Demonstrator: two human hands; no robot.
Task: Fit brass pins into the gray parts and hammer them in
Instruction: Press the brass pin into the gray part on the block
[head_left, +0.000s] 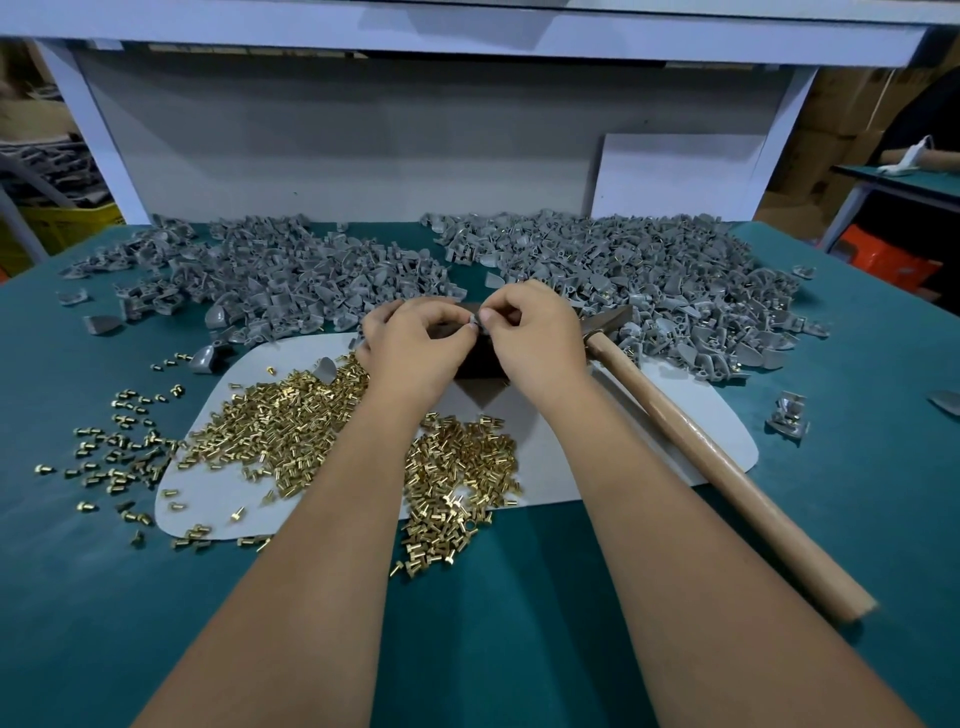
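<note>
My left hand and my right hand meet fingertip to fingertip over a dark block, and together they pinch one small gray part. Whether a pin is in it is hidden by my fingers. A heap of brass pins lies on the white mat under my forearms, with more scattered to the left. A hammer with a wooden handle lies just right of my right hand, its metal head close to my knuckles.
Two big piles of gray parts fill the back of the green table: one on the left, one on the right, the right one showing brass. A few loose gray parts lie at the right. A white panel leans against the back wall.
</note>
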